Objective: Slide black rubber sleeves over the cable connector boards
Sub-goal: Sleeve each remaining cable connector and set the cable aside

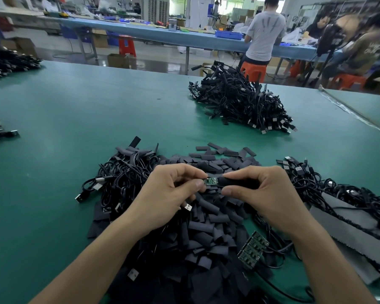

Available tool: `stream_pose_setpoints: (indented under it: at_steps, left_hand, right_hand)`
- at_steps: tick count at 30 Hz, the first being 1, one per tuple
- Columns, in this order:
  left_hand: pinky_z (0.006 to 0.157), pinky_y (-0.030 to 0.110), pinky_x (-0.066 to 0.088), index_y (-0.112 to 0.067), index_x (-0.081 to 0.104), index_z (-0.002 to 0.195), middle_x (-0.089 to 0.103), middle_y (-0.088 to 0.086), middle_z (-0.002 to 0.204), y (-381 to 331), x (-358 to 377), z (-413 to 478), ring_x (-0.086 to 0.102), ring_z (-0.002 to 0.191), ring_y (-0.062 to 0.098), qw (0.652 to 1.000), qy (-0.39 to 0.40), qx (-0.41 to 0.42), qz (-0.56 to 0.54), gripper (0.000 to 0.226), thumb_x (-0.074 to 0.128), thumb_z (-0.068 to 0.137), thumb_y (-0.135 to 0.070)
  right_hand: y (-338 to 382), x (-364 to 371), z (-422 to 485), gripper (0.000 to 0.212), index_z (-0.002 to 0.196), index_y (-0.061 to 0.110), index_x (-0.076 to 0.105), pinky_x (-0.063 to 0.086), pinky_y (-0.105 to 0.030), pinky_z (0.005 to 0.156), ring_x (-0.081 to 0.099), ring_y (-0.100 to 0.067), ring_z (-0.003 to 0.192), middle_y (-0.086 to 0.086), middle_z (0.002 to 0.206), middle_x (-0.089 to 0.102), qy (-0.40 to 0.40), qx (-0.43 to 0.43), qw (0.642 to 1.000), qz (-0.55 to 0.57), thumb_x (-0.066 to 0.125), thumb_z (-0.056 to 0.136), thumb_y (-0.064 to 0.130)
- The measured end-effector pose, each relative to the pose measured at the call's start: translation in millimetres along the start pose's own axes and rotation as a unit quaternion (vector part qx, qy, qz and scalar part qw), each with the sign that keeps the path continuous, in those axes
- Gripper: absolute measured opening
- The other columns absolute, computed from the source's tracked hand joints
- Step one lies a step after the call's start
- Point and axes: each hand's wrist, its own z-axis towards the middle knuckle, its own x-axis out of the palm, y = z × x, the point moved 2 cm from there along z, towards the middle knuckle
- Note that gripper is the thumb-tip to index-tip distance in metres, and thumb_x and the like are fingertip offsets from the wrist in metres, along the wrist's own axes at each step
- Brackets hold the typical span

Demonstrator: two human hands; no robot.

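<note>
- Holding one piece up between both hands, we work just above the heap of loose sleeves [206,233] on the green counter [97,110].
- Our left hand [171,189] pinches the small green connector board [210,181] by its left end, thumb below and forefinger on top, the other fingers curled. A USB plug [188,207] shows under the palm.
- Our right hand [266,191] is closed on a black rubber sleeve [237,182], pinching it between thumb and forefinger.
- Board and sleeve lie on one line, their long axes running left to right between the hands. The sleeve's mouth sits at the board's right end, and most of the board is bare.
- We judge the coming move to be a straight slide of the sleeve leftward along that axis, driven by the right hand while the left holds the board steady.
- A pile of black cables [239,102] lies far across the counter, and a strip of bare boards [252,246] lies near our right forearm.
</note>
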Motion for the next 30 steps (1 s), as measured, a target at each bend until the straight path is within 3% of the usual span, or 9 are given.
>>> stream_pose_setpoints:
  at_steps: [5,9,12,15,20,24,27,30]
  left_hand:
    - [0.054,0.016,0.048,-0.031,0.077,0.088,0.077,0.001,0.08,-3,0,0,0.061,0.061,0.005,1.0,0.019,-0.001,-0.015,0.027,0.067,0.093,-0.006]
    - [0.053,0.016,0.048,-0.026,0.076,0.089,0.075,0.0,0.076,-2,0,-1,0.062,0.06,0.005,1.0,0.02,-0.001,-0.01,0.023,0.067,0.092,-0.005]
    - [0.054,0.015,0.047,-0.027,0.077,0.089,0.074,-0.001,0.074,-2,0,-1,0.063,0.061,0.005,1.0,0.02,0.002,-0.003,0.022,0.068,0.092,-0.007]
    - [0.056,0.013,0.046,-0.025,0.077,0.091,0.073,-0.002,0.072,-3,2,-2,0.063,0.062,0.005,0.999,0.034,0.009,0.002,0.019,0.07,0.092,-0.008]
    - [0.056,0.014,0.047,-0.022,0.073,0.094,0.073,-0.001,0.07,-6,2,-3,0.065,0.061,0.006,0.999,0.029,-0.001,-0.019,0.017,0.069,0.091,-0.005]
    - [0.059,0.02,0.055,-0.015,0.072,0.091,0.077,0.009,0.078,-8,1,-4,0.071,0.067,0.015,0.998,0.013,-0.032,-0.057,0.003,0.072,0.09,-0.012]
    - [0.058,0.023,0.055,-0.014,0.074,0.079,0.076,0.012,0.077,-6,-4,-3,0.068,0.063,0.015,0.997,-0.015,-0.055,-0.06,0.009,0.073,0.088,-0.016]
    - [0.059,0.024,0.056,-0.018,0.074,0.077,0.076,0.007,0.074,-6,-6,-2,0.067,0.061,0.012,1.0,-0.009,-0.029,0.005,0.013,0.071,0.09,-0.018]
  right_hand:
    - [1,-1,0,0.029,0.093,0.025,0.077,0.041,-0.005,0.05,0.058,0.005,0.048,0.018,0.062,0.07,0.006,0.0,1.0,0.029,0.081,0.065,0.032]
    - [1,0,0,0.027,0.091,0.028,0.079,0.055,-0.021,0.066,0.071,-0.005,0.071,0.012,0.079,0.076,0.021,0.009,1.0,0.008,0.079,0.066,0.038]
    - [2,1,0,0.029,0.09,0.029,0.079,0.058,-0.033,0.075,0.073,-0.012,0.077,0.011,0.082,0.076,0.019,0.009,1.0,0.007,0.079,0.064,0.04]
    - [5,4,0,0.032,0.093,0.027,0.079,0.058,-0.029,0.078,0.072,-0.006,0.081,0.013,0.086,0.076,0.019,-0.003,1.0,0.001,0.079,0.064,0.039]
    - [7,14,0,0.027,0.097,0.023,0.079,0.057,-0.027,0.079,0.071,-0.003,0.084,0.012,0.088,0.076,0.014,-0.028,0.999,-0.031,0.086,0.071,0.02]
    - [10,13,0,0.03,0.1,0.02,0.079,0.051,-0.015,0.075,0.069,0.0,0.083,0.015,0.086,0.074,-0.021,-0.073,0.995,-0.063,0.084,0.071,0.024]
    - [12,12,-1,0.031,0.101,0.019,0.079,0.054,-0.021,0.075,0.069,-0.002,0.082,0.014,0.086,0.073,-0.035,-0.087,0.993,-0.075,0.081,0.072,0.029]
    - [13,13,-1,0.031,0.101,0.019,0.079,0.055,-0.023,0.075,0.068,-0.002,0.081,0.015,0.086,0.072,-0.033,-0.1,0.99,-0.093,0.079,0.073,0.032]
